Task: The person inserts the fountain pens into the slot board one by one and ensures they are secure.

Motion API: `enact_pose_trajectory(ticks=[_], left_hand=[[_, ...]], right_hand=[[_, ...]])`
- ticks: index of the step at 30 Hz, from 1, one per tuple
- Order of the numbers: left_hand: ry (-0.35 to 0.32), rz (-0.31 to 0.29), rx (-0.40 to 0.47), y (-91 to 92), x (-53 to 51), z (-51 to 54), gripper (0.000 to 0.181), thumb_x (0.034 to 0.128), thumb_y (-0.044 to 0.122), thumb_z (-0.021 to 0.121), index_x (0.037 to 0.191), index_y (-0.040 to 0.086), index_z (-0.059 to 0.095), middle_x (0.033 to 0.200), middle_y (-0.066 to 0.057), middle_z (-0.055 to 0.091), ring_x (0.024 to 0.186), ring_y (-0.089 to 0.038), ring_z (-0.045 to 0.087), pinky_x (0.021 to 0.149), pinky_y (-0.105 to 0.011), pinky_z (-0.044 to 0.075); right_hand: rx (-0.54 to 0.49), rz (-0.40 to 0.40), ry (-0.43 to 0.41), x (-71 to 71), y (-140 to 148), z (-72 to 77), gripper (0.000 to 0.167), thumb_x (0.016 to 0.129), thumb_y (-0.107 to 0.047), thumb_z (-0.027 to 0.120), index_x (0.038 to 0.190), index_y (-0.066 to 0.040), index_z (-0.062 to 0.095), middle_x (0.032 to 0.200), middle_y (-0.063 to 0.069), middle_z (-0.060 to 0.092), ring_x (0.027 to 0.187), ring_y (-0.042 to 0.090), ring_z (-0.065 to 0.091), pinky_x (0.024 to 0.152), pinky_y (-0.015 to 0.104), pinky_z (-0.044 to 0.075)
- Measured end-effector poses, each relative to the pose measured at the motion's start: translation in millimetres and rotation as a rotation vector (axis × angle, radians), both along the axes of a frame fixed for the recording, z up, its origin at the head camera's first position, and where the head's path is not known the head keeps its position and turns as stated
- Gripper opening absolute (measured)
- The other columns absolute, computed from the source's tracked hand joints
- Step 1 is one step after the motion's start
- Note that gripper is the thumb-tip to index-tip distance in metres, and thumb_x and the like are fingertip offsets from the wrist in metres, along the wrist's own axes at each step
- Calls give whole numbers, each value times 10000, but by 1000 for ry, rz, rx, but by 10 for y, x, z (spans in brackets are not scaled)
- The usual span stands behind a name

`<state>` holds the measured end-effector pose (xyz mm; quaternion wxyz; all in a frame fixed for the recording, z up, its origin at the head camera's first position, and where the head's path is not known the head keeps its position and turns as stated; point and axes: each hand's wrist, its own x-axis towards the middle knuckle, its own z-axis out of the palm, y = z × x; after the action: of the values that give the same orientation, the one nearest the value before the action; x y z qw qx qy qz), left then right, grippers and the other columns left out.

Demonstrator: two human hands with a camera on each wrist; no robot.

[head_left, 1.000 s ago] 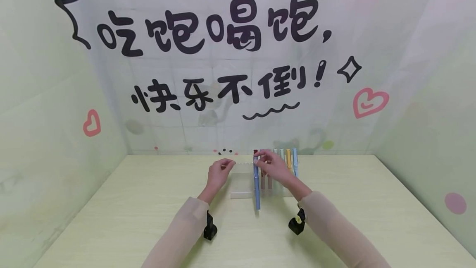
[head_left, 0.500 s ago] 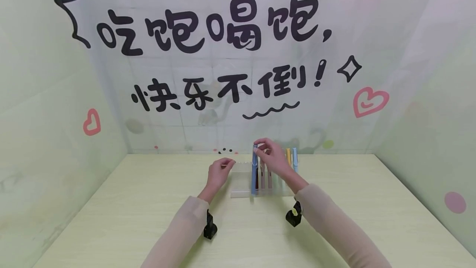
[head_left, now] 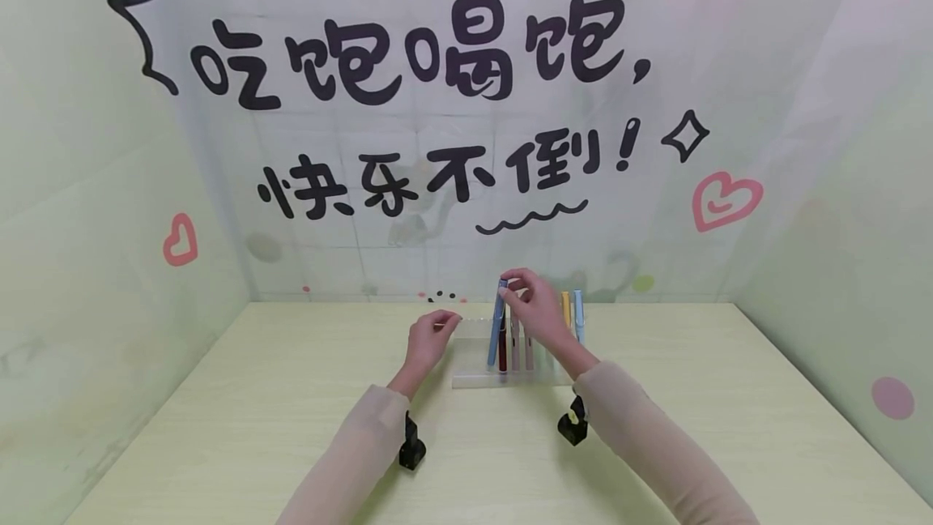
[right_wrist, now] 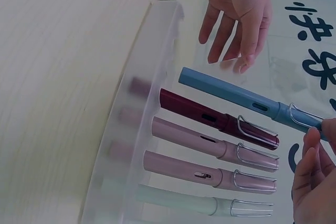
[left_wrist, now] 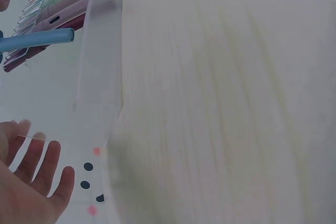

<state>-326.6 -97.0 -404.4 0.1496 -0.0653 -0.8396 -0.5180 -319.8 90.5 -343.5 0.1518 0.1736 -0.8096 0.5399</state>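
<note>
My right hand pinches a blue pen near its clip end, thumb against fingers. The pen tilts, its lower end hanging beside a dark red pen and apart from the front ledge in the right wrist view. A clear pen stand holds the dark red pen, two pinkish pens, a pale green pen and others in a row. At the stand's left end, my left hand pinches its thin transparent upper edge between thumb and index finger, the other fingers spread in the left wrist view.
A yellow pen and a light blue pen stand at the row's right end. Behind the stand rises a printed backdrop at the rear edge of the pale wooden table.
My right hand has raised the blue pen from in front of the stand and brought its lower end left, beside the dark red pen. My left hand stays at the stand's edge.
</note>
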Motion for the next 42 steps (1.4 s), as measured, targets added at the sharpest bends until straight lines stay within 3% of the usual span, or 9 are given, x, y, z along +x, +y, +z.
enact_pose_trajectory(ticks=[17,42], left_hand=[[2,3,-21,6,7,-6,189,873,193,564,942,42,656,901,-67,636,848,-200,573,700,-310,475],[29,5,-28,0,-16,-22,190,872,194,567,934,40,660,904,-78,639,844,-211,583,711,-323,479]], right_hand=[[53,-36,74,-12,-55,-180,172,843,-139,603,1008,-95,589,794,16,586,573,148,484,449,258,410],[145,14,31,11,-92,-223,197,859,-153,585,1052,-115,581,838,6,573,606,162,495,512,275,457]])
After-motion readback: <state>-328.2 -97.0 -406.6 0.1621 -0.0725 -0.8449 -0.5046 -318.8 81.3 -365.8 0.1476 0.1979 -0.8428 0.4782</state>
